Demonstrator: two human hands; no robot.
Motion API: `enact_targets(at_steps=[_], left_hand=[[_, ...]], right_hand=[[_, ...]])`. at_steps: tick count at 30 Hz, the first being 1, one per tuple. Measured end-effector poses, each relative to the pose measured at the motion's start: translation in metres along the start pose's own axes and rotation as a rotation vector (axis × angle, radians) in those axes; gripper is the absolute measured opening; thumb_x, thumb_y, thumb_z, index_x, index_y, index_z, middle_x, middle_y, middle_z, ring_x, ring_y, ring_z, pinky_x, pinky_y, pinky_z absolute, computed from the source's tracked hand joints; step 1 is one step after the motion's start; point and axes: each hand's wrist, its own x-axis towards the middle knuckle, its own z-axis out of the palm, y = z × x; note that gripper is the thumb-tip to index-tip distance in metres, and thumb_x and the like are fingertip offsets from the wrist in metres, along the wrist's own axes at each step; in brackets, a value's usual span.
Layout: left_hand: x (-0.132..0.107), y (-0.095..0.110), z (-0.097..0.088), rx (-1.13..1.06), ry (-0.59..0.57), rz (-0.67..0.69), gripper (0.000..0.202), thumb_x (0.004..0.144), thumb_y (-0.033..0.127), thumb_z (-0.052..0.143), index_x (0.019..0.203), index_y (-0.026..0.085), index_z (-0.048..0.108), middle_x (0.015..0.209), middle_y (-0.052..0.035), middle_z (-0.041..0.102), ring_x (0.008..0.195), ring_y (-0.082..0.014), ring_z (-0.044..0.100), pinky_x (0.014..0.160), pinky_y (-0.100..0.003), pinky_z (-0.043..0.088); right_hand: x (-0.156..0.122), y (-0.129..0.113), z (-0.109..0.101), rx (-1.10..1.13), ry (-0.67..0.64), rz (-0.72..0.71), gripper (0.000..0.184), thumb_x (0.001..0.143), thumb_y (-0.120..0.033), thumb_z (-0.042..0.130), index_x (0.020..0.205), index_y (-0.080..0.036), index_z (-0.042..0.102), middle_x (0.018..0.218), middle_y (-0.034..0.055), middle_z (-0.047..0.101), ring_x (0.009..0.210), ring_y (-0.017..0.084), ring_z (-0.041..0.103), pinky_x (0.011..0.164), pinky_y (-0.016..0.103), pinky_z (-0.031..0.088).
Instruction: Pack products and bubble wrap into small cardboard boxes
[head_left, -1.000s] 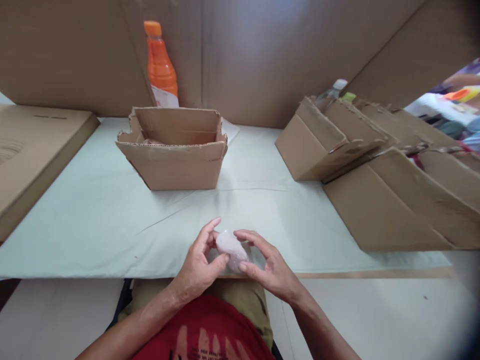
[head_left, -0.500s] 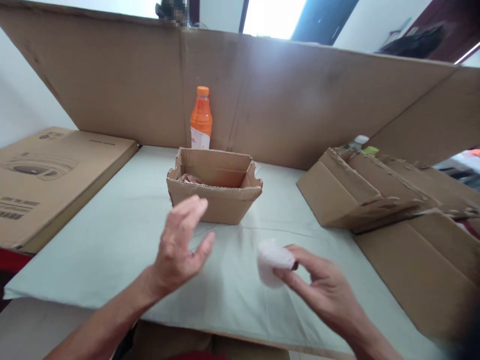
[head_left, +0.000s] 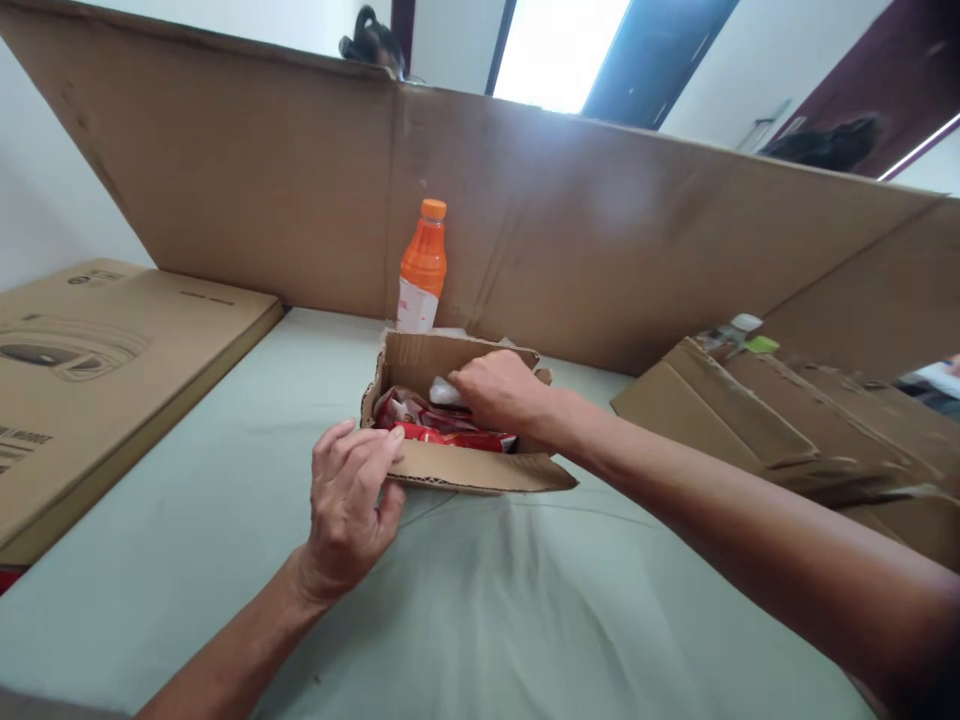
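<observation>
A small open cardboard box (head_left: 457, 468) stands in the middle of the table with its front flap tipped outward. My left hand (head_left: 352, 500) pinches the flap's left end, fingers over the edge and thumb outside. Inside the box lie red shiny packets (head_left: 450, 432). My right hand (head_left: 499, 390) reaches into the box from the right, its fingers curled around a white, soft-looking roundish item (head_left: 446, 391). Most of that item is hidden by the fingers, so its kind cannot be made out.
An orange drink bottle (head_left: 424, 262) stands behind the box against a tall cardboard wall (head_left: 600, 240). On the right are several open cardboard boxes (head_left: 720, 410), one with a clear bottle (head_left: 742, 327). A large flat carton (head_left: 135, 370) lies at left. Someone's hair (head_left: 373, 42) shows beyond the wall.
My right hand has carried the white item from above the cloth into the box. My left hand has closed on the box's front flap, which now leans outward, exposing the red packets.
</observation>
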Motion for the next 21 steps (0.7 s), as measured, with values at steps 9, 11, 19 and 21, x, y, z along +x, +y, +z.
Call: enact_targets(at_steps=[9, 11, 19, 21], left_hand=[[-0.006, -0.007, -0.003, -0.037, 0.066, -0.098, 0.088, 0.080, 0.002, 0.065, 0.157, 0.021, 0.028, 0.136, -0.0156, 0.056, 0.131, -0.0288, 0.052, 0.110, -0.052, 0.045], [-0.007, -0.010, -0.004, -0.077, 0.120, -0.222, 0.090, 0.080, 0.006, 0.068, 0.158, 0.024, 0.025, 0.147, -0.0160, 0.048, 0.136, -0.0299, 0.048, 0.113, -0.052, 0.043], [-0.027, -0.022, 0.003, -0.534, -0.058, -0.897, 0.073, 0.090, 0.023, 0.062, 0.154, 0.031, 0.029, 0.158, -0.0129, 0.039, 0.140, -0.0272, 0.047, 0.112, -0.048, 0.045], [-0.030, -0.023, 0.006, -0.615, -0.082, -0.972, 0.074, 0.086, 0.025, 0.065, 0.152, 0.030, 0.032, 0.157, -0.0121, 0.041, 0.139, -0.0267, 0.047, 0.111, -0.045, 0.045]], right_hand=[[-0.014, 0.015, 0.003, 0.301, 0.114, 0.026, 0.020, 0.088, -0.014, 0.059, 0.098, -0.022, 0.075, 0.094, 0.0048, 0.079, 0.084, 0.022, 0.074, 0.071, 0.029, 0.052], [-0.051, 0.025, -0.002, 0.402, 0.383, 0.177, 0.020, 0.091, -0.020, 0.057, 0.101, -0.023, 0.074, 0.099, 0.0035, 0.079, 0.086, 0.021, 0.073, 0.072, 0.029, 0.053], [-0.161, 0.001, 0.083, 0.762, 0.492, 0.571, 0.040, 0.081, -0.040, 0.066, 0.116, -0.019, 0.066, 0.102, 0.0100, 0.075, 0.079, 0.023, 0.070, 0.057, 0.032, 0.053], [-0.146, -0.016, 0.106, 0.870, 0.404, 0.555, 0.050, 0.080, -0.042, 0.066, 0.123, -0.018, 0.060, 0.112, 0.0123, 0.073, 0.083, 0.023, 0.068, 0.062, 0.034, 0.054]])
